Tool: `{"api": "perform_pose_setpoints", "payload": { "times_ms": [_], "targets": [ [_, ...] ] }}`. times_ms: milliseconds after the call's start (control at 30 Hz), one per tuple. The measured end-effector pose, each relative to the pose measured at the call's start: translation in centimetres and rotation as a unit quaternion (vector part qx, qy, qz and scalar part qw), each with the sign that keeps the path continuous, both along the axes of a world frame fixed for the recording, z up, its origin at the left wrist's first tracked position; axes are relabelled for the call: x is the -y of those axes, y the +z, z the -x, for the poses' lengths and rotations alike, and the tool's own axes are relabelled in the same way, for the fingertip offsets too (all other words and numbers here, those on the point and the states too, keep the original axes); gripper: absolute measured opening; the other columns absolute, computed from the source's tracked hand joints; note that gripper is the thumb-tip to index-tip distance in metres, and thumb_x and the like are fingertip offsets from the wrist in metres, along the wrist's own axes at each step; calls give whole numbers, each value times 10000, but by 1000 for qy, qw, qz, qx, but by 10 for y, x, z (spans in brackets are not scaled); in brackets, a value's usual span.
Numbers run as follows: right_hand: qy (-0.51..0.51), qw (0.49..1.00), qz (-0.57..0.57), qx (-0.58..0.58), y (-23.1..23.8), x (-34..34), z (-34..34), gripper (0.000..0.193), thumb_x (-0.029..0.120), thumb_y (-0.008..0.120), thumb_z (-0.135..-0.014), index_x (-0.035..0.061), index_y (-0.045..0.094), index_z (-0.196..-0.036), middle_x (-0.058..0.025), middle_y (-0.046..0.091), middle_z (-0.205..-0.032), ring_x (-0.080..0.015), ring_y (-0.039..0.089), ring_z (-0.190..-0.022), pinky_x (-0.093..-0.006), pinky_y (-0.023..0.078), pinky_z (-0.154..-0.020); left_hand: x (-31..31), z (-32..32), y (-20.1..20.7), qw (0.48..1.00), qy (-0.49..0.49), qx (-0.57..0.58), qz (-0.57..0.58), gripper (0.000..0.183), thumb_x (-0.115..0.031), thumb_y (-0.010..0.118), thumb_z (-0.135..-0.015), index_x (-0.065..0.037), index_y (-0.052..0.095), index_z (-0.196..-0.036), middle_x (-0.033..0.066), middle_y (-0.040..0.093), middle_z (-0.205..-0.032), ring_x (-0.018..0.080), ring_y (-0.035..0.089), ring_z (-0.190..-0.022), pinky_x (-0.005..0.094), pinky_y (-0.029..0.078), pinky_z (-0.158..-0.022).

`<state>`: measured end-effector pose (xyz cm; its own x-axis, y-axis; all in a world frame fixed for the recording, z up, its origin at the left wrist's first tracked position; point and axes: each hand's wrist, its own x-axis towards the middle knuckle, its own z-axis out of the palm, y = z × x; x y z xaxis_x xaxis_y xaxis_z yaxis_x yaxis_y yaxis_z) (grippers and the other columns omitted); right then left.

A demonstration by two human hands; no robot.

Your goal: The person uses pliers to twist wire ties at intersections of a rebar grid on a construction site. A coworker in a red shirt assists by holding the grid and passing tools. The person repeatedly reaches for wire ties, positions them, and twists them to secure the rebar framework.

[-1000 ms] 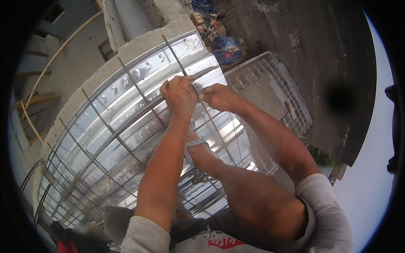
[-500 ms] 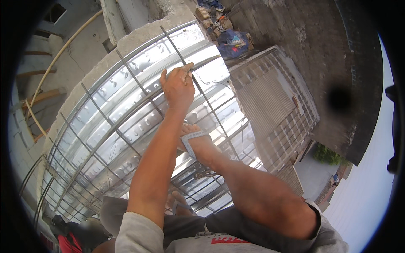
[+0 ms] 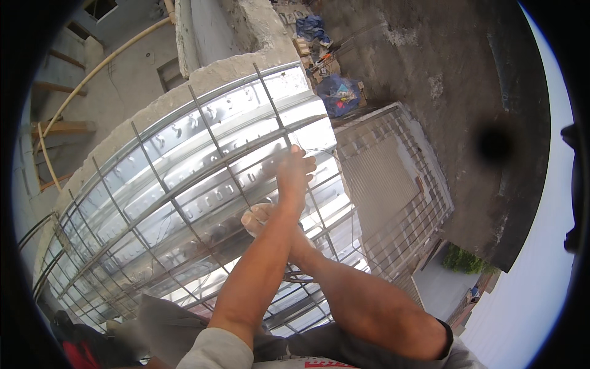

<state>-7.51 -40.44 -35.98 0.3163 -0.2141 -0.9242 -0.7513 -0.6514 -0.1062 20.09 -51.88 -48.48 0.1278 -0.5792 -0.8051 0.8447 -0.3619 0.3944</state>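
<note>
My left hand [image 3: 295,177] is over a mesh of steel reinforcing bars [image 3: 216,146], just below a crossing of two bars. It is slightly blurred, its fingers look apart, and I see nothing held in it. A thin tie wire [image 3: 319,150] curls out beside the fingertips. Shiny ribbed metal decking [image 3: 215,198] lies beneath the bars. My foot [image 3: 261,216] rests on it, partly covered by my forearm. Beyond my shin, a dark curved object [image 3: 299,278] lies on the mesh, too small to name. My right hand is out of view.
A rough concrete edge [image 3: 236,64] borders the decking on the far side. To the right, a lower tiled roof [image 3: 393,160] drops away past the deck's edge. A blue plastic bag [image 3: 339,95] and other clutter are at the far end. Bent bars [image 3: 43,246] stick out at left.
My left hand has come off the bar crossing, moving slightly right and nearer, and its fingers have loosened. The whole view has shifted, and my forearm now covers part of my foot.
</note>
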Motion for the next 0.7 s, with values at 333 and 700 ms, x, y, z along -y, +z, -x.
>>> {"api": "perform_pose_setpoints", "payload": {
  "times_ms": [333, 700],
  "targets": [
    [-107, 984, 101, -100, 46, 98, 36, 317, 295, 632, -855, 110, 690, -1105, -178, 702, -831, -368, 689, -827, -471, 539, -781, 3, -22, -1, 982, 107, -151, 33, 330, -212, 551, -1016, -70, 566, -1314, 3, 600, -792, 132, 591, -654, 294, 526, -631],
    [-242, 944, 202, 96, 32, 215, -158, 445, 167, 615, -910, 77, 586, -1345, -173, 711, -912, -274, 697, -831, -383, 530, -772, 1, -12, -3, 993, 81, -75, 36, 346, -227, 517, -1025, -81, 558, -1336, 8, 614, -810, 99, 556, -583, 250, 449, -532]
  ]
}}
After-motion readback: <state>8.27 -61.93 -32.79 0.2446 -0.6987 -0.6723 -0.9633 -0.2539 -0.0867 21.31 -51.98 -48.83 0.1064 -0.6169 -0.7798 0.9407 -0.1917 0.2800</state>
